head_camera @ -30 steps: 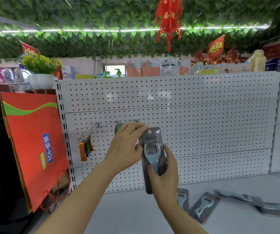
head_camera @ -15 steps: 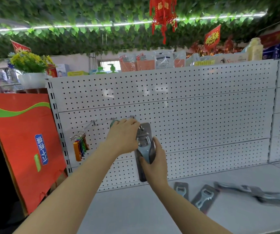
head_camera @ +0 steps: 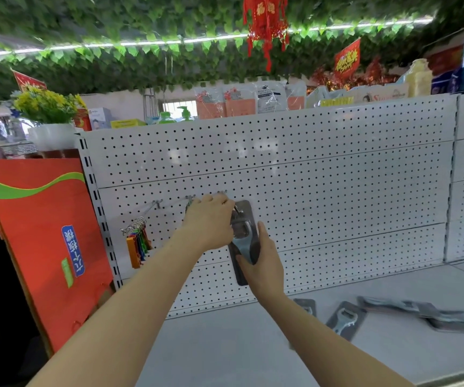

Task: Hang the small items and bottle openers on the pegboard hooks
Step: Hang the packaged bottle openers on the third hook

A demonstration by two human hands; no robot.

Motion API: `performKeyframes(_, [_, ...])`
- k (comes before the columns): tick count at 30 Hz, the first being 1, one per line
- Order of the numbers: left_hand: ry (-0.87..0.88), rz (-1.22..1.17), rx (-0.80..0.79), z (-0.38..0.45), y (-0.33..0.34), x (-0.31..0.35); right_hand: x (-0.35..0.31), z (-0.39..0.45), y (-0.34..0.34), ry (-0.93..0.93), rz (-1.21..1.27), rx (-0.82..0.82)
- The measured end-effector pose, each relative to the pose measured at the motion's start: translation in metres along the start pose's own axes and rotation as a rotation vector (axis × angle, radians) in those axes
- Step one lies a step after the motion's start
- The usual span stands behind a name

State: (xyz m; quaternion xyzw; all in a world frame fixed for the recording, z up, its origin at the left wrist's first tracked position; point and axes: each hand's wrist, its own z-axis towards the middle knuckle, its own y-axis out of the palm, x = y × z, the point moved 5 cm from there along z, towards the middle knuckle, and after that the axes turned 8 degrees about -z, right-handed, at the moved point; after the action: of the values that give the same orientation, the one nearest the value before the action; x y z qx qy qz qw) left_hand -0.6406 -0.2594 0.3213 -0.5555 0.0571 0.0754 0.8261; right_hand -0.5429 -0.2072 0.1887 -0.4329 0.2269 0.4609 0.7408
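Note:
A carded bottle opener stands upright against the white pegboard. My right hand grips its lower half from below. My left hand is curled at the card's top left, fingers at the hook that passes through the card's hole. Left of it, a hook carries several coloured small items. A green item hangs half hidden behind my left hand. Loose carded openers lie on the shelf.
The grey shelf runs under the pegboard, with more openers at the right. A red paper bag leans at the left end. Goods and a flower pot stand on top of the pegboard.
Both hands carried the opener card forward and up against the pegboard, onto the hook. The camera view shifted slightly right and down.

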Motion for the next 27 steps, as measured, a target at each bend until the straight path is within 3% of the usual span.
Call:
performKeyframes(8, [-0.007, -0.092, 0.18, -0.032, -0.01, 0.004, 0.008, -0.004, -0.039, -0.047, -0.171, 0.068])
performKeyframes(11, [-0.028, -0.229, 0.357, -0.06, -0.019, 0.018, 0.016, -0.009, -0.066, -0.095, -0.294, 0.123])
performKeyframes(15, [0.131, -0.34, 0.557, -0.084, -0.02, 0.063, 0.036, -0.017, -0.103, -0.146, -0.455, 0.174])
performKeyframes(21, [0.264, -0.385, 0.376, -0.071, 0.024, 0.147, 0.093, -0.026, -0.162, -0.121, -0.619, 0.173])
performKeyframes(27, [0.275, -0.358, 0.164, -0.038, 0.073, 0.225, 0.166, -0.029, -0.227, -0.06, -0.746, 0.146])
